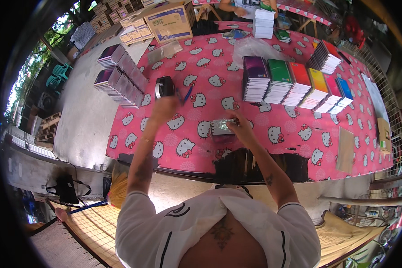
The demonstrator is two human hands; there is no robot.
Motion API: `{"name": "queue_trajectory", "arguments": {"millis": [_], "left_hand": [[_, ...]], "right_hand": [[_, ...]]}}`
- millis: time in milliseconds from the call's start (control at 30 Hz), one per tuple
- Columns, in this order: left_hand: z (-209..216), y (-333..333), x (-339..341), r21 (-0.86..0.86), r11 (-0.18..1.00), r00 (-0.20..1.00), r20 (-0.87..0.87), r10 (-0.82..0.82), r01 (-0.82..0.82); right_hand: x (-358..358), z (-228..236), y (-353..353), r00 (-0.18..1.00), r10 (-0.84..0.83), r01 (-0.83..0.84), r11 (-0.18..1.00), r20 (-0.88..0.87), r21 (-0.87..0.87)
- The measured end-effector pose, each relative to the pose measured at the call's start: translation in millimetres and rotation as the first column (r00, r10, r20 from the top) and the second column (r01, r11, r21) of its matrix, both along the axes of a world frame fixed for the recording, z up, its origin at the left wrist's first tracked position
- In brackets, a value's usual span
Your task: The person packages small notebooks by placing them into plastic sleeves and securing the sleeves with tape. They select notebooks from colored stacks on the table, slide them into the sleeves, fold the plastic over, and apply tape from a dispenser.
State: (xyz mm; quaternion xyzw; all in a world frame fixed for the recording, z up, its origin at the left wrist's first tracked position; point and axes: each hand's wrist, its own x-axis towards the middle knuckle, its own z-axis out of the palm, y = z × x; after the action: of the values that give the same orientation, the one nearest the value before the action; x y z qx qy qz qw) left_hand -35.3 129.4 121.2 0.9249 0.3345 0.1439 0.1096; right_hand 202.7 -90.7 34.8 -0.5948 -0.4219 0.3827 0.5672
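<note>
A small spiral notebook in shiny clear plastic (222, 127) lies on the pink patterned tablecloth in front of me. My right hand (241, 128) grips its right edge, thumb and fingers at the wrapping. Farther to the left, my left hand (166, 109) is at the near side of a black tape dispenser (166, 85); motion smears its fingers, so whether it holds anything is unclear. A blue pen-like thing (188, 94) lies just right of the dispenser.
Stacks of purple notebooks (120, 82) stand at the left table edge. A row of coloured notebook stacks, including green ones (279, 73), stands at the right. Beyond are loose clear plastic (254, 49), a cardboard box (169, 22) and another person (245, 8). Brown cardboard (345, 149) lies at the right.
</note>
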Motion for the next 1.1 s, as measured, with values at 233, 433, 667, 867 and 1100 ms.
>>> {"name": "queue_trajectory", "arguments": {"millis": [233, 433, 667, 867, 1100], "left_hand": [[19, -41, 128, -0.28, 0.736, 0.649, -0.35, -0.676, 0.616], [-91, 9, 94, -0.782, 0.576, 0.76, -0.22, -0.611, 0.236], [-20, -92, 111, 0.059, 0.964, 0.94, 0.212, -0.268, 0.261], [-13, -139, 101, 0.061, 0.948, 0.949, -0.066, -0.31, 0.314], [-116, -132, 33, -0.622, 0.68, 0.72, 0.666, 0.198, 0.389]], "right_hand": [[-6, 6, 3, 0.999, 0.019, -0.02, 0.999, 0.039, 0.041], [-21, 6, 7, 0.998, 0.024, -0.031, 0.992, 0.055, 0.126], [-15, -32, -12, 0.787, -0.265, 0.409, 0.9, -0.557, 0.149], [-75, -89, -58, 0.538, 0.021, -0.143, 0.987, -0.843, -0.067], [-46, -39, -50, 0.337, 0.113, 0.082, 0.986, -0.935, 0.149]]}}
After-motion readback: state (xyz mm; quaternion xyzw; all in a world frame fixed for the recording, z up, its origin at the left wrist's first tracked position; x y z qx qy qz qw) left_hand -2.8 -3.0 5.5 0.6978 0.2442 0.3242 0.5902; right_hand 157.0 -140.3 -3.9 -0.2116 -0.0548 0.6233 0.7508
